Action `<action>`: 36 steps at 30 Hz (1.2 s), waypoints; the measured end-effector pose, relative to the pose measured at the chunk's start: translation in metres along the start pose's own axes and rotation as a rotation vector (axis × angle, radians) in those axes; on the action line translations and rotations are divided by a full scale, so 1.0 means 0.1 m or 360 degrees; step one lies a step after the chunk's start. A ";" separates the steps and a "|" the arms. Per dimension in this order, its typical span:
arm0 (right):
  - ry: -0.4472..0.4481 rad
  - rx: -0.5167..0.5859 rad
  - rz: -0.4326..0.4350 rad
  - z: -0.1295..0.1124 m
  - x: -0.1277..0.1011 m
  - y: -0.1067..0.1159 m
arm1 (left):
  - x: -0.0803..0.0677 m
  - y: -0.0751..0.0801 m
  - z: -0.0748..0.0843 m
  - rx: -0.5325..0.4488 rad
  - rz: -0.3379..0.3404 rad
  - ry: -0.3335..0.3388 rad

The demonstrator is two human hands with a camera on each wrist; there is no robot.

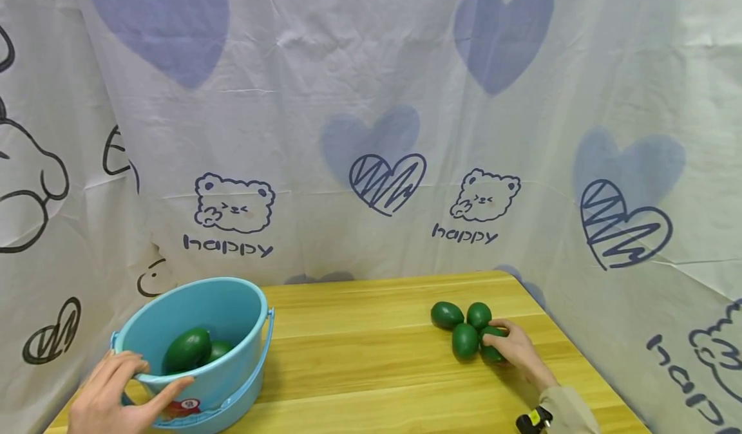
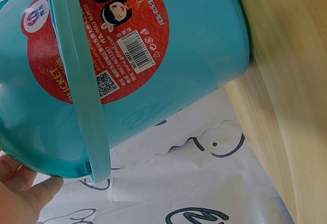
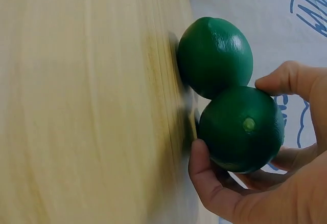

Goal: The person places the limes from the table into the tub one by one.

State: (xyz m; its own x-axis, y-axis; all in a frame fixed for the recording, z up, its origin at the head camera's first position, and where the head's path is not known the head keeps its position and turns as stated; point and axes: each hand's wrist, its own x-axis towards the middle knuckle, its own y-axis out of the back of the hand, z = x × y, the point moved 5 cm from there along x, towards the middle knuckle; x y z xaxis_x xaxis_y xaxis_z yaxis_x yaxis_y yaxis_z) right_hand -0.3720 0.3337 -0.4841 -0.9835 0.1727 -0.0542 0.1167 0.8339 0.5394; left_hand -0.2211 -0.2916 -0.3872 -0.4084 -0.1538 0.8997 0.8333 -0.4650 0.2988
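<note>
A light blue bucket (image 1: 203, 292) stands at the left of the table with glossy dark green limes (image 1: 189, 350) inside. My left hand (image 1: 110, 395) grips its near rim, fingers over the edge. In the left wrist view, the bucket's side (image 2: 194, 45) shows a red label, and the fingers (image 2: 46, 191) hold the rim. On the right, my right hand (image 1: 518, 350) holds a lime (image 1: 493, 350) between thumb and fingers. The right wrist view shows this lime (image 3: 240, 132) in the fingers, right against another lime (image 3: 217, 55).
Beside the held lime, other limes lie in a cluster: one at the left (image 1: 447, 315), one at the back (image 1: 478, 315) and one in front (image 1: 466, 341). The wooden table (image 1: 353, 350) runs up to a printed white cloth (image 1: 313, 228) behind and at both sides.
</note>
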 end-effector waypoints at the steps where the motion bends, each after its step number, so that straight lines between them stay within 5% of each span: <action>1: -0.0008 0.0008 0.0002 0.00 0.00 0.00 | 0.00 0.00 0.00 0.0001 -0.0005 0.0010; 36: 0.0011 0.0110 0.0228 -0.06 -0.07 0.09 | -0.01 0.00 -0.02 -0.0024 0.0022 -0.0049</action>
State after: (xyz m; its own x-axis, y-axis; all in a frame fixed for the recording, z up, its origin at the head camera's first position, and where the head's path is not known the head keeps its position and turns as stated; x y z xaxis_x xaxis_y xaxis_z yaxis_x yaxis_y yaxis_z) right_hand -0.3652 0.3375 -0.4738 -0.9570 0.2889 0.0247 0.2646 0.8353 0.4818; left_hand -0.2212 -0.2929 -0.3887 -0.3852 -0.1336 0.9131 0.8329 -0.4763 0.2817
